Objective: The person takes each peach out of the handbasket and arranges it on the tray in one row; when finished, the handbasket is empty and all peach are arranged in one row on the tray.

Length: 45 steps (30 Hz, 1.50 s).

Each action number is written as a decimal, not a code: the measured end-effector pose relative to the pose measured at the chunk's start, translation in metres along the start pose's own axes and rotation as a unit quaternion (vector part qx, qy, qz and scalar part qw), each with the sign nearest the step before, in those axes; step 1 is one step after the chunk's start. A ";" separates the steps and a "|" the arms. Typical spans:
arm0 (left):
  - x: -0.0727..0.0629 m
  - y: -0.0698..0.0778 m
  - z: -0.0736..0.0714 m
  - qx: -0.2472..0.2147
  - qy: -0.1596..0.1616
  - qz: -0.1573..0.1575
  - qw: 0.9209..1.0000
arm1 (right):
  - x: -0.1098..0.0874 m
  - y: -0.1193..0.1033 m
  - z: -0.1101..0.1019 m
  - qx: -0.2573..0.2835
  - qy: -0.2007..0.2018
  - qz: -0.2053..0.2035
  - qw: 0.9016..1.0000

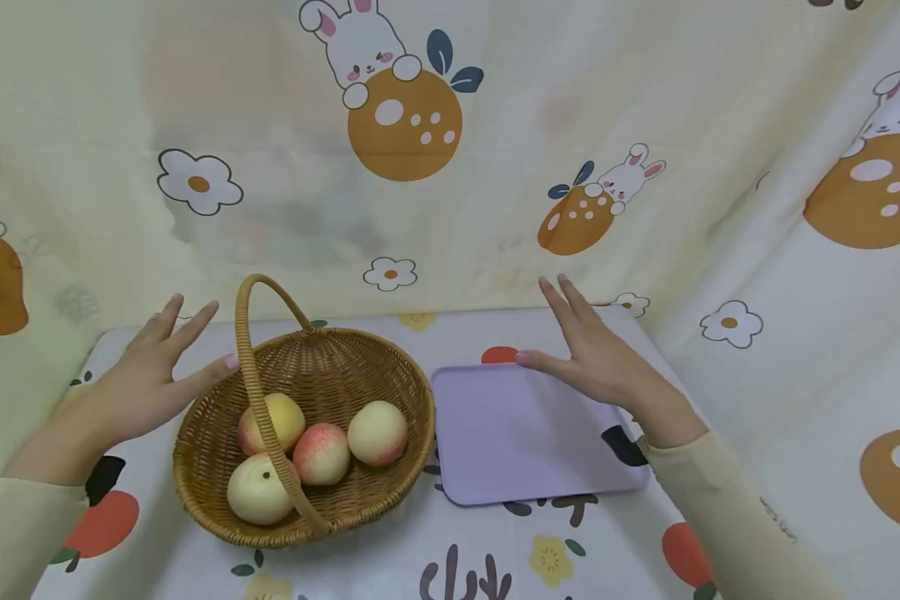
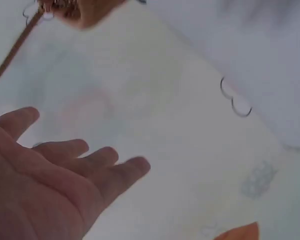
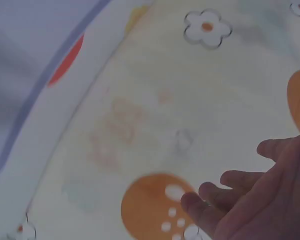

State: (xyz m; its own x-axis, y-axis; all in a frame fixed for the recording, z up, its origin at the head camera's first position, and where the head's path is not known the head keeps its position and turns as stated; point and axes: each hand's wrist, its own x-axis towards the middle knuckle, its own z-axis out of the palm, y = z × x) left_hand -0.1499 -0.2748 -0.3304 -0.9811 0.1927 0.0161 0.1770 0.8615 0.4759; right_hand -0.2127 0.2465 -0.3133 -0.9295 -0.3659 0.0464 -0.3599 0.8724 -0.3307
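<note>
My left hand (image 1: 146, 379) is held up with its fingers extended, at the left side of a brown wicker basket (image 1: 330, 354). Its thumb overlaps the basket's handle in the head view. Several round, peach-like fruits lie inside: a yellow-red one (image 1: 285, 419), a pinkish one (image 1: 322, 454), a cream one with a red blush (image 1: 377, 433) and a pale one (image 1: 255, 490) with a dark dot. Over the back right of a flat lilac tray (image 1: 525, 442) my right hand (image 1: 596, 358) hovers, fingers spread and holding nothing. Both palms show bare in the wrist views.
Basket and tray stand side by side on a table with a printed cloth (image 1: 487, 542). Behind them hangs a cream curtain (image 1: 285, 208) with rabbits and flowers, and it continues along both sides. The arched handle (image 1: 247, 350) rises above the basket.
</note>
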 end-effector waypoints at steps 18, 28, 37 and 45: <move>-0.028 -0.022 0.050 -0.121 -0.046 0.030 0.991 | 0.019 -0.113 0.079 0.128 -0.034 -0.201 0.971; -0.034 -0.020 0.057 -0.153 -0.076 0.022 0.985 | 0.031 -0.146 0.105 0.020 -0.101 -0.198 0.975; -0.036 -0.021 0.059 -0.139 -0.070 0.010 0.988 | 0.036 -0.165 0.119 -0.129 -0.086 -0.190 0.969; -0.036 -0.021 0.060 -0.132 -0.067 0.009 0.989 | 0.035 -0.171 0.125 -0.202 -0.079 -0.178 0.960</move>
State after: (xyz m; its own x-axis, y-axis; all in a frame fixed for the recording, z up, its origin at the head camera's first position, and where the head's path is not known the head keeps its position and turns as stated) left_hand -0.1141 -0.2713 -0.3933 -0.9556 0.2829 -0.0825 0.1499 0.7076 0.6905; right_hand -0.1731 0.0438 -0.3730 -0.7300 -0.6802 -0.0657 -0.6834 0.7263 0.0743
